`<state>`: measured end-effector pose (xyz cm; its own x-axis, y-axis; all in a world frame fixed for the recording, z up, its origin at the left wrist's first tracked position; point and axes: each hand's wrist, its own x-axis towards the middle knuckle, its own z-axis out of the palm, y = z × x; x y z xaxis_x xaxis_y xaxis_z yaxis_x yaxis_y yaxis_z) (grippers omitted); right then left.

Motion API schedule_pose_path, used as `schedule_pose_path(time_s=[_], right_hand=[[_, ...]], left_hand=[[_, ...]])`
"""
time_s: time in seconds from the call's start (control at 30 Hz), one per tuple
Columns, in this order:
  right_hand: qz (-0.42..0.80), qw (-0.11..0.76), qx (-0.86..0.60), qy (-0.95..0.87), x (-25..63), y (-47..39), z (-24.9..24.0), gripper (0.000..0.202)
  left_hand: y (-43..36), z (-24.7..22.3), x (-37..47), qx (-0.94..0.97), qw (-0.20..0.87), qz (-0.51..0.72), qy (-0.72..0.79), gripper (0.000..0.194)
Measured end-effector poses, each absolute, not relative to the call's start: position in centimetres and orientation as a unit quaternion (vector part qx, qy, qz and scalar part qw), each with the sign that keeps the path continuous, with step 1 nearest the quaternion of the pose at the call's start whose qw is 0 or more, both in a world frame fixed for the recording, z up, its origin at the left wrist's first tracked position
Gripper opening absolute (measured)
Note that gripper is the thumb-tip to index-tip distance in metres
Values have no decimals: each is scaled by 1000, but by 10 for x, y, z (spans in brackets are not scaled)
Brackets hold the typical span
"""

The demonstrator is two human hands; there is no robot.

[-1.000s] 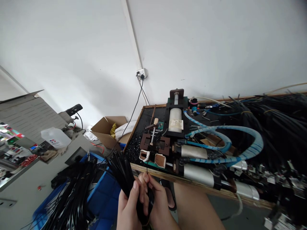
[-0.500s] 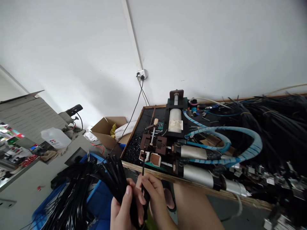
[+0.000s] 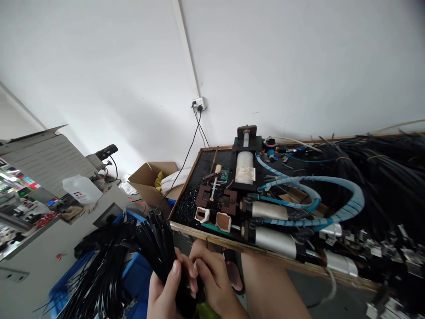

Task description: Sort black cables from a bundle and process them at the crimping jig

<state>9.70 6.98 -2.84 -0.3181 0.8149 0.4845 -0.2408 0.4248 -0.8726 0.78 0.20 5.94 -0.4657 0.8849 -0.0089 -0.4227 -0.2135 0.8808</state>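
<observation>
At the lower centre of the frame, the left hand (image 3: pixel 168 285) is closed around a thick bundle of black strips (image 3: pixel 159 248), its thumb laid along the near side and the loose ends fanning toward the upper left. The right hand (image 3: pixel 215 277) is just beside it, its fingers curled in narrowly against the lower part of the bundle; whether it pinches a single strip cannot be told, since the fingers cover that spot. Just above the hands, right of centre, runs the wooden edge (image 3: pixel 212 238) of a black-topped bench (image 3: pixel 206 160). On it stand a brown metal fixture (image 3: pixel 229 202) with two pale-rimmed pads (image 3: pixel 223 221) at its near side, an upright white cylinder (image 3: pixel 245 166), two silver cylinders (image 3: pixel 275 242) lying toward the right, and looped blue hoses (image 3: pixel 357 195). Small black scraps (image 3: pixel 186 204) are scattered left of the fixture. More dark strips (image 3: pixel 352 170), some tied with a yellowish band, fill the right of the frame, with small metal pieces (image 3: pixel 375 250) below them. At the lower left, a blue bin (image 3: pixel 136 277) holds another heap of black strands (image 3: pixel 106 274). An open cardboard box (image 3: pixel 144 188) with white and yellow cloth inside sits left of the bench, and a translucent jug (image 3: pixel 82 189) lies farther left.
</observation>
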Motion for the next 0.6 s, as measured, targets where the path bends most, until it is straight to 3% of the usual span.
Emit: schedule_pose_path(time_s=[0.23,0.4,0.6], right_hand=[[572,485,-177,-638,103,73,-25,71],[562,407,-260,-671,112,76,-13,41],[596,480,-235,-599,103,76,-15,20]], left_hand=[[21,40,-17,231,351,754,504,43],[24,42,-11,236,338,732,543,44],[27,50,4,230,374,700,563,51]])
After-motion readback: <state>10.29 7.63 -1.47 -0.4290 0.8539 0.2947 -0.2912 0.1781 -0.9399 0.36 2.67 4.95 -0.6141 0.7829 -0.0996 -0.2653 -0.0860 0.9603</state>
